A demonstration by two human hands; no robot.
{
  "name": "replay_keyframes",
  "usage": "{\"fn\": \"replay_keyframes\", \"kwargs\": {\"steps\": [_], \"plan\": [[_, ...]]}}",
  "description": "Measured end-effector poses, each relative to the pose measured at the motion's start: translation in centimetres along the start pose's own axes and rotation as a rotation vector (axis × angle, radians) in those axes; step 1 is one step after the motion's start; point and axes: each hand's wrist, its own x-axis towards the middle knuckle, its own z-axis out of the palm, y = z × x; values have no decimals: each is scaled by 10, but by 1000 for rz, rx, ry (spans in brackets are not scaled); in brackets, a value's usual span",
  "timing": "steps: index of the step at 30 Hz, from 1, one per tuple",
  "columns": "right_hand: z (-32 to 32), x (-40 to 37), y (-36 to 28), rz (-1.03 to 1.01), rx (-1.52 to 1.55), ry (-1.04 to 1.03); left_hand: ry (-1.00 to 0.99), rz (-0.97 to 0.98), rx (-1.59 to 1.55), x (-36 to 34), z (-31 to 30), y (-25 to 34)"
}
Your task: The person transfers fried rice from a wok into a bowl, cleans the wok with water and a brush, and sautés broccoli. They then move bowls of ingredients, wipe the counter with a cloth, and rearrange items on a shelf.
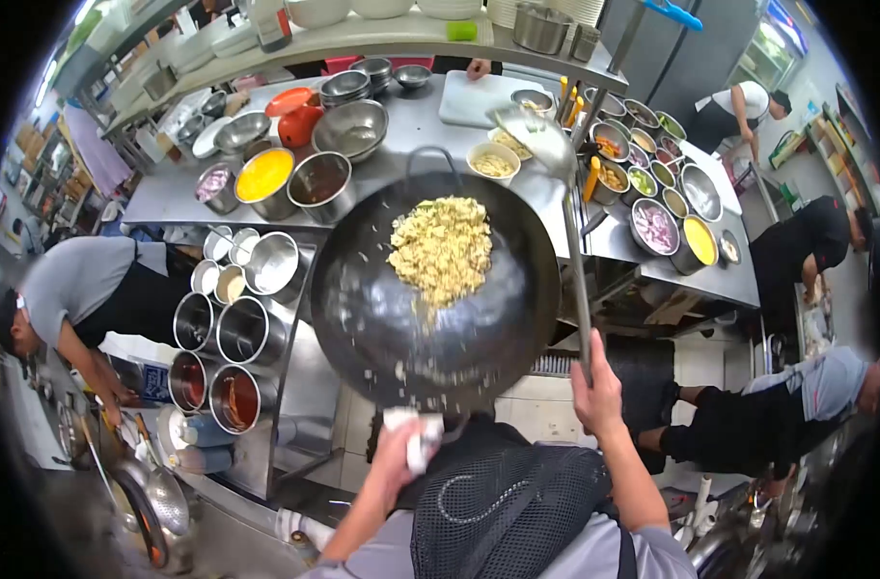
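Through the head camera I see my left hand [401,452], fingers curled tight around a white cloth [423,434] at the near handle of the wok [363,309], with the fried rice [442,249] heaped on the wok's far side. My right hand [594,386] is fisted around the long handle of the ladle [535,137], whose bowl is raised clear beyond the far rim. I judge this a tossing step; the next move calls for lowering the ladle into the rice while the wok is held steady.

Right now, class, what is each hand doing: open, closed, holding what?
Left hand: closed on the wok by its handle, through a white cloth.
Right hand: closed on the ladle handle.
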Motion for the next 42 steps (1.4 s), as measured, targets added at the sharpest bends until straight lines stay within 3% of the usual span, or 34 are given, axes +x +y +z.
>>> {"fn": "replay_keyframes", "kwargs": {"steps": [1, 3, 4, 5, 6, 8, 10, 11, 13, 15, 24, 27, 28, 30, 32, 36, 38, 40, 42], "plan": [[-6, -16, 10, 118, 69, -68, 9, 1, 15, 2, 0, 3], [-12, -29, 11, 130, 105, -97, 54, -26, -2, -5, 2, -12], [-8, -19, 11, 109, 120, -85, -15, 32, -87, 11, 12, -10], [-5, -7, 10, 97, 125, -84, 129, 66, -153, 26, 37, -1], [-3, 2, 10, 119, 171, -114, 84, 50, -254, 56, 40, 5], [-1, 23, 4, 265, 230, -218, -249, 98, -308, 113, 40, 19], [-19, 37, -1, 361, 288, -289, -1, -16, -250, 99, 28, -18], [-24, 36, 7, 300, 277, -227, 137, -6, -100, 64, 38, -31], [-32, 16, 13, 221, 264, -154, 91, 58, -108, 37, 33, -42], [-32, 7, 11, 289, 262, -200, 163, 34, -177, 26, 31, -38], [-1, 26, -2, 371, 295, -323, 62, 63, -332, 36, 56, -22], [9, 35, -1, 308, 311, -327, 161, 176, -148, 34, 63, -21], [13, 39, -1, 266, 332, -311, 88, 186, -58, 31, 60, -22], [20, 51, -1, 223, 258, -333, 174, 341, 147, 38, 46, -49], [18, 58, -10, 357, 333, -493, 78, 617, 371, 60, 9, -67], [2, 59, -41, 817, 988, -836, 165, 614, 299, 58, 4, -62], [-3, 53, -42, 905, 1074, -880, 154, 556, 200, 44, 6, -62], [-10, 40, -35, 1151, 1250, -945, 125, 356, 84, 30, -4, -71], [-14, 20, -29, 1226, 1258, -930, 136, 210, 56, 10, 2, -71]]}}
